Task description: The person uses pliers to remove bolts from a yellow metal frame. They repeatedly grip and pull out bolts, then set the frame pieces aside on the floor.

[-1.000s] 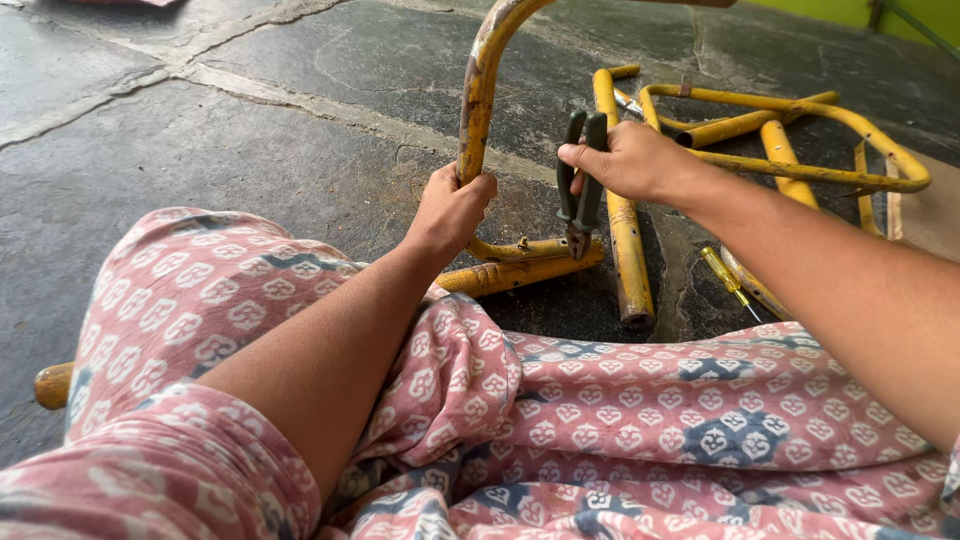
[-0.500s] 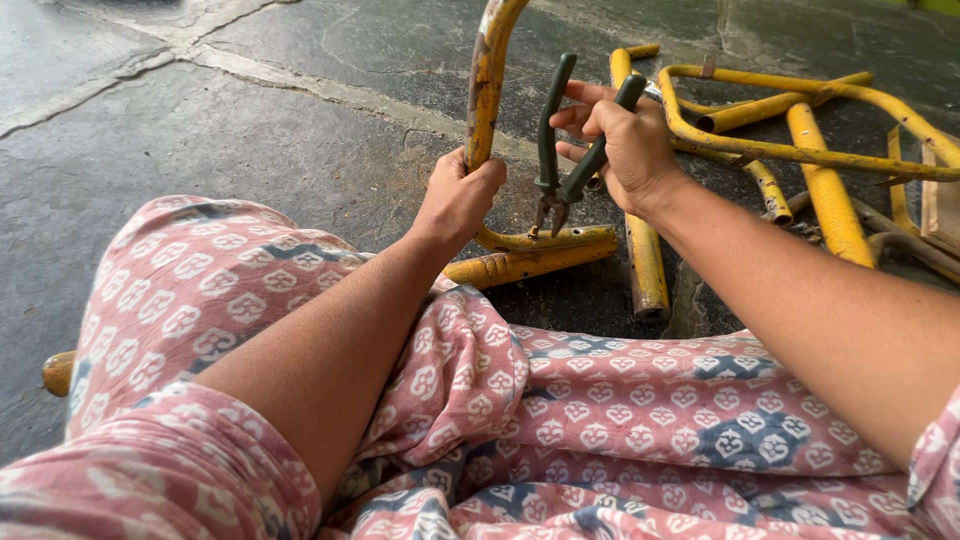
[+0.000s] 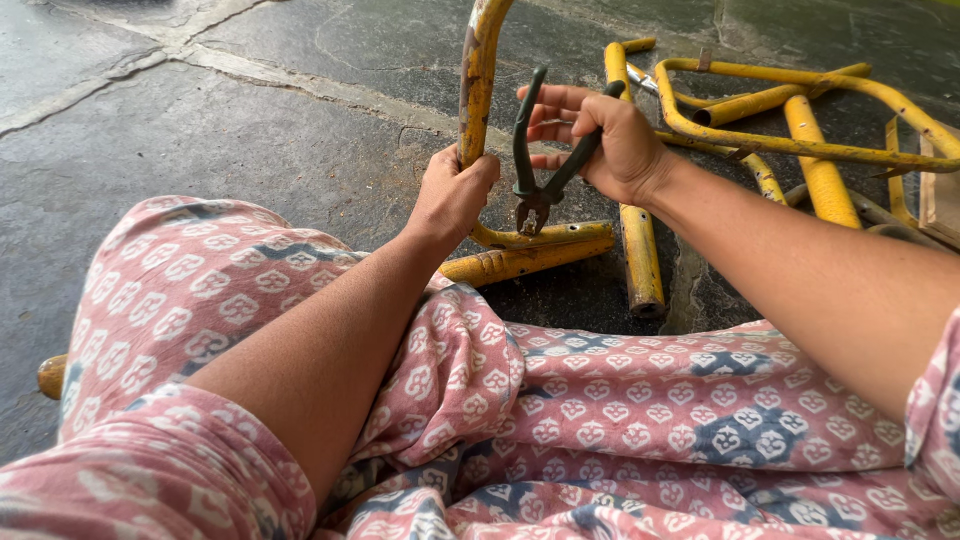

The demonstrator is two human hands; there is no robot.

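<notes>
- Landmark: bent yellow tube [image 3: 478, 95], rusty, rising upright from the stone floor [image 3: 200, 130]; I place everything else by it.
- My left hand [image 3: 452, 195]: fingers wrapped shut around the bent yellow tube low down, just above its curve.
- My right hand [image 3: 610, 140]: just right of the tube, closed around one handle of the dark pincers [image 3: 540, 160], fingers spread off the other handle, so the handles stand apart.
- Pincers: head pointing down, touching or just above the tube's lower horizontal run [image 3: 545, 235]; whether the tips grip anything I cannot tell.
- Loose yellow tube [image 3: 640, 250]: lying on the floor to the right of the landmark.
- Yellow frame [image 3: 800, 145]: further right and behind, well apart from both hands.
- Patterned pink garment [image 3: 600, 420]: over my lap, below the tube.
- Risk, my judgement: with the handles spread and only a partial hold, the pincers could slip off the rusty tube on a squeeze or pull, jerking toward my left hand close beside them; rust flakes or a sharp end could cut a finger.
- Change from a second ago: handles then held together in my right hand, now opened out; the left hand's hold is unchanged.
</notes>
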